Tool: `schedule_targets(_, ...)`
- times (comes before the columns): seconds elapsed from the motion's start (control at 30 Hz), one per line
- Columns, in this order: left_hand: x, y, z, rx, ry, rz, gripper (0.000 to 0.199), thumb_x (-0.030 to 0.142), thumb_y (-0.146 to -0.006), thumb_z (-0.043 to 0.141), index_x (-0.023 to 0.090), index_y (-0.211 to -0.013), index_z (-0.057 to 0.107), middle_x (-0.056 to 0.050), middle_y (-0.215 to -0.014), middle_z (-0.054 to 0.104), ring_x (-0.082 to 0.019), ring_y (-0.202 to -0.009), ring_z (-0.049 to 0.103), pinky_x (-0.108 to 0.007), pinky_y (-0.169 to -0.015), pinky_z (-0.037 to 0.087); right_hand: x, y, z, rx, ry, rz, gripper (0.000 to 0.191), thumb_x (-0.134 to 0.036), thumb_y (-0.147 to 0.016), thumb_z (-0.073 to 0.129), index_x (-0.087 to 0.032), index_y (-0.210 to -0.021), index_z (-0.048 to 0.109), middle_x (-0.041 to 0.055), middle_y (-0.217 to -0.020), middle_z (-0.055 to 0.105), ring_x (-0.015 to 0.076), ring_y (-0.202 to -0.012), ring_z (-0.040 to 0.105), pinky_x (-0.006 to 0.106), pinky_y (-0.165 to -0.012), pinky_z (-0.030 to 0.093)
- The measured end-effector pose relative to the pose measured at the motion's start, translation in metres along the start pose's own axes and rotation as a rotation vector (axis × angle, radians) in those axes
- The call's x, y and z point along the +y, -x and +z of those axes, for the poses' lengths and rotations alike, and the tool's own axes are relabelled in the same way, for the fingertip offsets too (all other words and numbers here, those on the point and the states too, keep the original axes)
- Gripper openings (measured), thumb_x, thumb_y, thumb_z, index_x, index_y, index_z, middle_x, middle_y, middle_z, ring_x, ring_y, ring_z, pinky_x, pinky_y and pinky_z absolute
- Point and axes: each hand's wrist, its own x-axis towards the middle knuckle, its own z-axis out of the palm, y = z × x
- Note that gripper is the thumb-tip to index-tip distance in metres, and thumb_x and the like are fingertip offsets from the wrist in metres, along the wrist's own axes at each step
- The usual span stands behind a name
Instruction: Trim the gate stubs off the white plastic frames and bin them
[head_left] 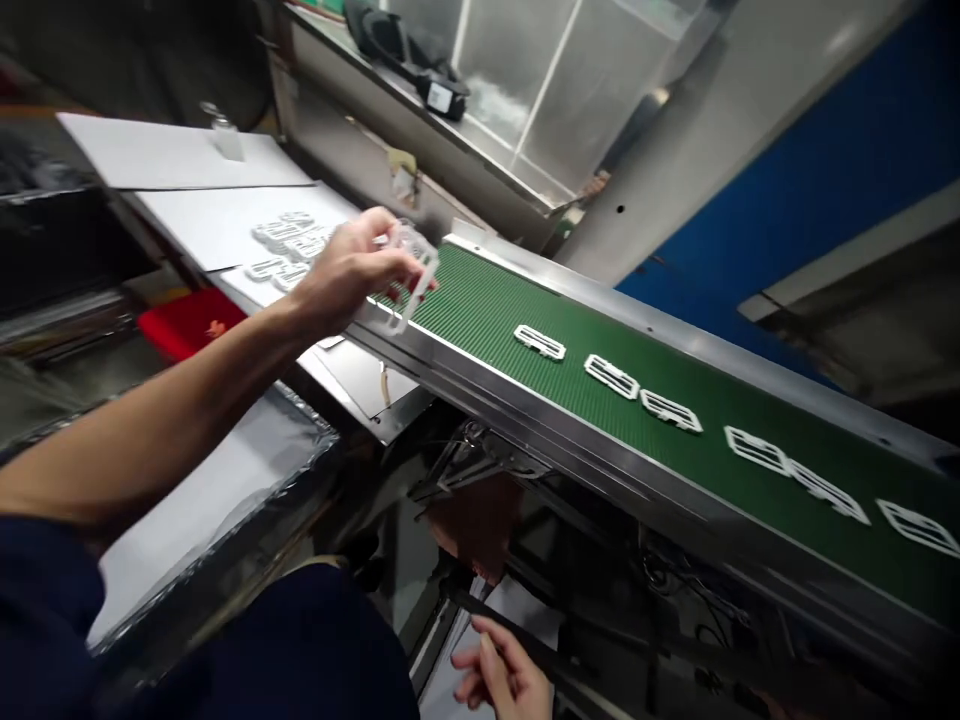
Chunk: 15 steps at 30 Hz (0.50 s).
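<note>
My left hand (349, 265) holds a white plastic frame (420, 275) between thumb and fingers, over the near left end of the green conveyor belt (472, 310). Low in the view, my right hand (506, 670) hangs in front of the belt with its fingers loosely curled and apart, nothing in them. Several white frames lie in a row along the belt, among them a small one (540, 342) nearest my left hand and a pair (611, 376) further right. More pale frames (289, 245) are grouped on the white sheets behind my left hand.
White sheets (187, 155) cover the table at the left, with a small glass bottle (227, 138) on them. A red container (180, 325) sits below. The belt's metal edge (525, 400) runs diagonally. A dark device (442, 95) rests on the upper ledge.
</note>
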Motion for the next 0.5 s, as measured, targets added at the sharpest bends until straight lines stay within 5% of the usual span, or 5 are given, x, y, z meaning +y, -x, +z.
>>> schedule_targets(0.13, -0.043, 0.117, -0.022, 0.251, 0.403, -0.439, 0.029, 0.015, -0.077, 0.056, 0.01, -0.105, 0.047, -0.008, -0.084, 0.066, -0.021, -0.067, 0.067, -0.023, -0.052, 0.052, -0.008, -0.061, 0.033, -0.226, 0.005, -0.1, 0.051, -0.059, -0.078, 0.05, -0.015, -0.1, 0.063, 0.0088, -0.074, 0.067, 0.0186, -0.057, 0.063, 0.032, -0.054, 0.048)
schedule_targets(0.27, -0.092, 0.213, -0.018, 0.429, 0.624, -0.762, 0.029, 0.008, -0.074, 0.06, 0.012, -0.102, 0.052, -0.016, -0.099, 0.066, -0.022, -0.077, 0.067, -0.027, -0.061, 0.057, -0.041, -0.113, 0.073, -0.43, 0.164, -0.198, 0.041, -0.047, -0.081, 0.052, -0.012, -0.099, 0.063, 0.0067, -0.073, 0.067, 0.0126, -0.055, 0.059, 0.023, -0.053, 0.044)
schedule_targets(0.37, -0.103, 0.249, -0.013, 0.543, 0.879, -0.772, 0.032, 0.013, -0.082, 0.053, 0.012, -0.114, 0.05, -0.018, -0.106, 0.064, -0.025, -0.093, 0.064, -0.037, -0.08, 0.054, -0.068, -0.131, 0.112, -0.557, 0.232, -0.279, 0.035, -0.041, -0.083, 0.05, -0.013, -0.1, 0.063, 0.0062, -0.075, 0.067, 0.0119, -0.057, 0.06, 0.022, -0.053, 0.044)
schedule_targets(0.5, -0.106, 0.254, -0.026, 0.592, 1.104, -0.697, 0.036, 0.024, -0.092, 0.04, 0.012, -0.126, 0.044, -0.02, -0.111, 0.062, -0.028, -0.108, 0.057, -0.041, -0.09, 0.047, -0.092, -0.132, 0.168, -0.702, 0.278, -0.377, 0.033, -0.041, -0.086, 0.047, -0.015, -0.1, 0.063, 0.0055, -0.079, 0.068, 0.0121, -0.063, 0.062, 0.021, -0.057, 0.046)
